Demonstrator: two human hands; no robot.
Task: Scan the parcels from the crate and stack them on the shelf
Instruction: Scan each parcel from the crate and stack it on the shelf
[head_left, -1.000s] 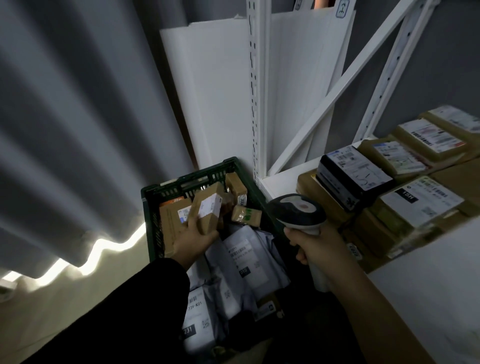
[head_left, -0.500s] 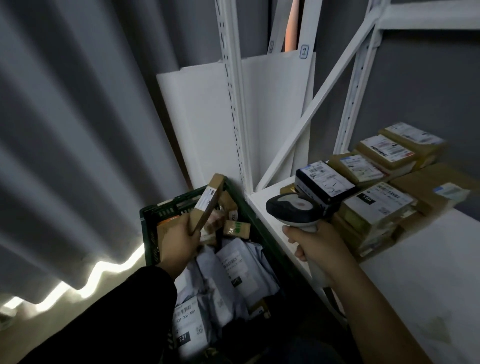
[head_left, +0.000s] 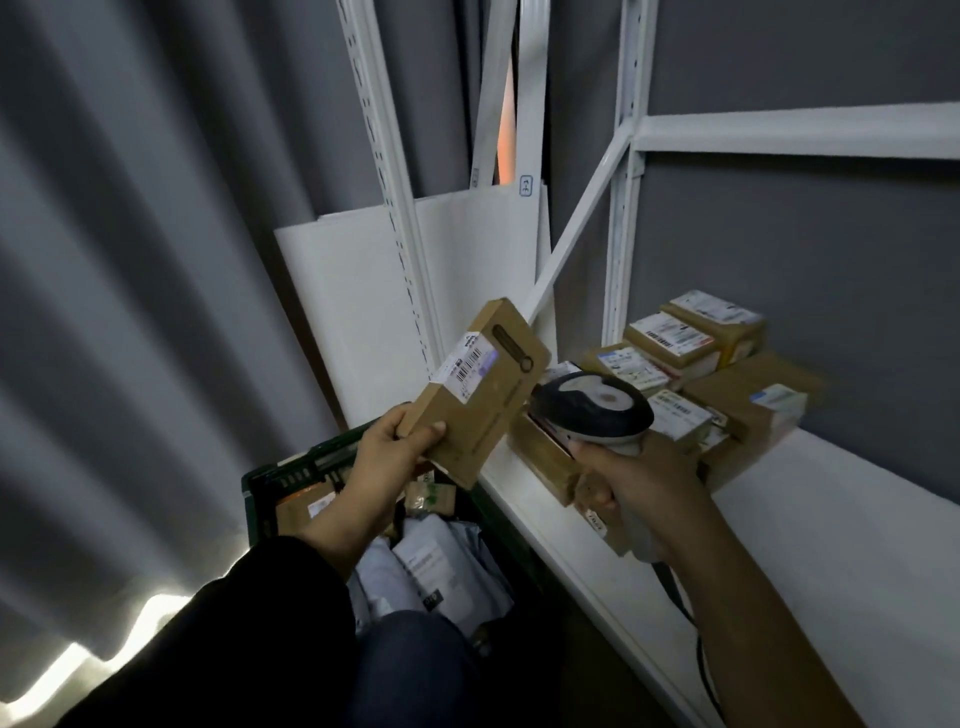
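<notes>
On my feed, the left hand (head_left: 387, 457) grips a flat brown cardboard parcel (head_left: 488, 410) by its lower end, thumb across the front face and fingers curled round behind, holding it tilted above the far corner of the green crate (head_left: 291, 470). Its white barcode label (head_left: 467, 366) faces the camera, and I can make out a small bluish spot of light at the label's right edge. The right hand (head_left: 644, 483) is wrapped tight round the grip of a handheld scanner (head_left: 592, 408) — the scanner's dark head sits just beside the parcel's right edge, and I cannot tell whether they touch. A dark cable (head_left: 698, 654) trails down from the grip. Inside the crate lie grey mailer bags (head_left: 431, 566) and a few small brown boxes (head_left: 428, 496). To the right, the white shelf (head_left: 831, 519) carries a cluster of labelled parcels (head_left: 675, 338) stacked near the grey back wall (head_left: 805, 234), behind the scanner. A white board (head_left: 353, 291) leans behind the shelf's upright (head_left: 395, 208), and a grey curtain (head_left: 130, 260) hangs on the left.
</notes>
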